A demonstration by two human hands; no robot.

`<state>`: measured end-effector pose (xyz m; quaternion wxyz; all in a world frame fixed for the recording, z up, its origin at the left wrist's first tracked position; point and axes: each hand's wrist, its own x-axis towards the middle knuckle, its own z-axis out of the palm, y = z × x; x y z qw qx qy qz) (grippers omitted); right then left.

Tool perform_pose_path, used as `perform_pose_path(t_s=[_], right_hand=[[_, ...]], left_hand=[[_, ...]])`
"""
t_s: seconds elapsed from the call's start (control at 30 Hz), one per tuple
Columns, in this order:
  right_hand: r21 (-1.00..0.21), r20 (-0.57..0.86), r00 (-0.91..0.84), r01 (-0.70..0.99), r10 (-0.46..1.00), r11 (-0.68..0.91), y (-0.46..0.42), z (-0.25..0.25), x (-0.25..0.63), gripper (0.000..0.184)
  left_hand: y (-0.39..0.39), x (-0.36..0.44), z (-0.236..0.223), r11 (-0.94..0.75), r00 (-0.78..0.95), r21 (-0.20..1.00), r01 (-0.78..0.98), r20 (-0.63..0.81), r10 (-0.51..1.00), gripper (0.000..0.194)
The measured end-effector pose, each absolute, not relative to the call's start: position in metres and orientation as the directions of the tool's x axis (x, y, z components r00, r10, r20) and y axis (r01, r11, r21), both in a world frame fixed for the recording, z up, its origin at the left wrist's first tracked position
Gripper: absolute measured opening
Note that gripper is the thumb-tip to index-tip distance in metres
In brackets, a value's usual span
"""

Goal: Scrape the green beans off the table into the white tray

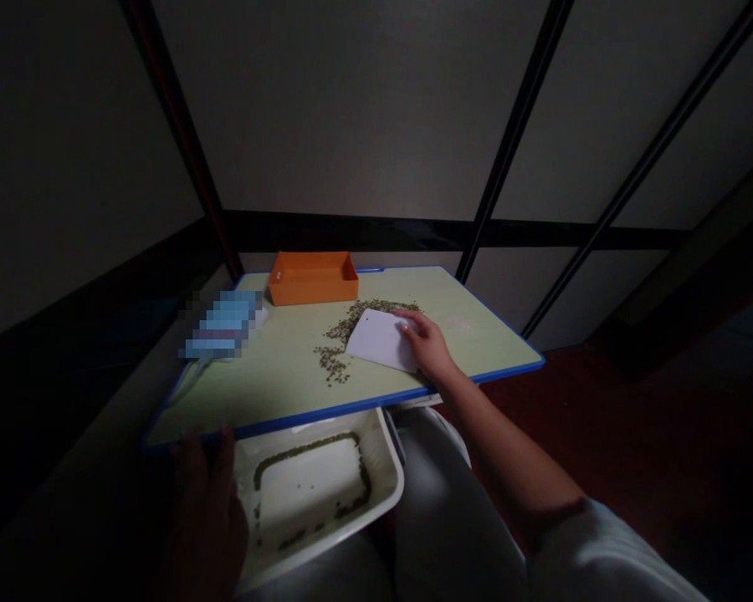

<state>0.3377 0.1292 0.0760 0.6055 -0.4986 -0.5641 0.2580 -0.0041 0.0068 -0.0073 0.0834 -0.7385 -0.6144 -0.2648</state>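
My right hand [427, 344] grips a white flat scraper card [380, 339] and rests it on the pale green table [276, 376], beside a scatter of small green beans [345, 334]. My left hand [207, 510] holds the left rim of a white tray [386, 477] that sits on my lap under the table's near edge. Some beans lie along the tray's inner edges. Dim light hides my left fingers' detail.
An orange box [312, 278] stands at the table's far edge. A blurred blue object [222, 324] lies at the far left of the table. Dark frame bars and a wall rise behind the table. The table has a blue rim.
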Motion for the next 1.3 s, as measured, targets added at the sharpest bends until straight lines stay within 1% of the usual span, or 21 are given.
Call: perform_pose_path(t_s=[0.1, 0.2, 0.3, 0.4, 0.53, 0.77, 0.97, 1.13, 1.3], right_hand=[[-0.889, 0.428, 0.214, 0.275, 0.878, 0.366, 0.126, 0.077, 0.333, 0.031], [-0.887, 0.421, 0.191, 0.29, 0.887, 0.359, 0.124, 0.076, 0.326, 0.032], [-0.899, 0.41, 0.191, 0.253, 0.892, 0.359, 0.124, 0.075, 0.319, 0.031], [-0.9, 0.421, 0.197, 0.214, 0.886, 0.38, 0.124, 0.073, 0.312, 0.028], [-0.888, 0.45, 0.198, 0.209, 0.871, 0.411, 0.124, 0.071, 0.303, 0.025], [-0.894, 0.435, 0.173, 0.199, 0.884, 0.401, 0.124, 0.072, 0.296, 0.025], [-0.896, 0.439, 0.267, 0.201, 0.858, 0.396, 0.123, 0.075, 0.312, 0.03], [-0.903, 0.424, 0.245, 0.187, 0.872, 0.386, 0.118, 0.077, 0.337, 0.022], [-0.919, 0.389, 0.205, 0.157, 0.898, 0.362, 0.111, 0.072, 0.352, 0.023]], left_hand=[[0.007, -0.002, -0.006, -0.207, 0.08, 0.22, 0.953, 0.477, 0.875, 0.068], [0.007, 0.003, -0.006, -0.206, 0.061, 0.222, 0.953, 0.528, 0.847, 0.068], [0.008, 0.005, -0.008, -0.226, 0.063, 0.209, 0.951, 0.587, 0.807, 0.073], [0.008, 0.005, -0.011, -0.224, 0.054, 0.21, 0.952, 0.603, 0.796, 0.076], [0.007, 0.004, -0.011, -0.23, 0.058, 0.214, 0.949, 0.6, 0.798, 0.076], [0.005, 0.006, -0.006, -0.24, 0.075, 0.214, 0.947, 0.578, 0.812, 0.076], [0.005, 0.0, -0.007, -0.243, 0.089, 0.215, 0.946, 0.551, 0.83, 0.075], [0.003, 0.002, -0.006, -0.229, 0.073, 0.229, 0.946, 0.539, 0.839, 0.074], [0.003, 0.006, -0.006, -0.222, 0.055, 0.247, 0.943, 0.542, 0.839, 0.073]])
